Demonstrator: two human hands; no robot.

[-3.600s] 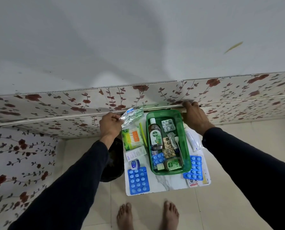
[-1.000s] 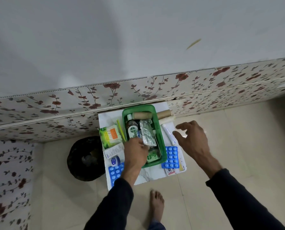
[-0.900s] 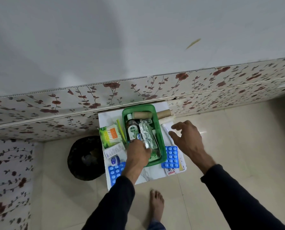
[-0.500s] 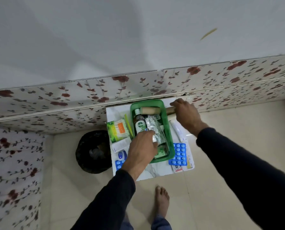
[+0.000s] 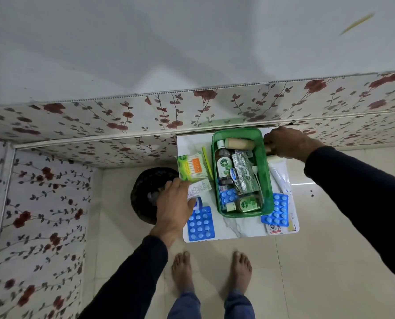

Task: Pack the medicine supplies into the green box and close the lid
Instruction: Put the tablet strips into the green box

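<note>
The box (image 5: 264, 180) is partly full, the right hand (image 5: 286, 143) has fingers clamped on a roll (image 5: 267, 149), the left hand (image 5: 177, 203) has fingers apart, and pill sheets (image 5: 200, 223) wait on the surface (image 5: 233, 229).

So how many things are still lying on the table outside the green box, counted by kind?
Blue pill sheets: 2, one left of the green box at, one right at
Cotton bud pack: 1
White carton, under the left hand: 1
White tube: 1
Small blue-capped jar: 1
Total: 6, as far as visible
</note>
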